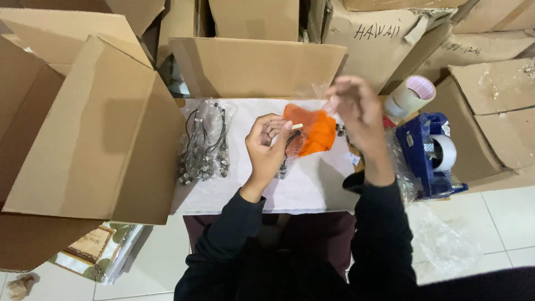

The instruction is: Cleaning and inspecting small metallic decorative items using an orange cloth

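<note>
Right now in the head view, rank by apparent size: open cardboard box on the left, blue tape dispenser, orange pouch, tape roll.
1. open cardboard box
2. blue tape dispenser
3. orange pouch and tape roll: look alike; the pouch is partly hidden by the hands, so unranked.

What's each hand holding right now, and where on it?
Both hands share an orange pouch in a clear bag: the left hand pinches its left edge, the right hand lifts the bag's top corner. The exact grip is blurred.
</note>
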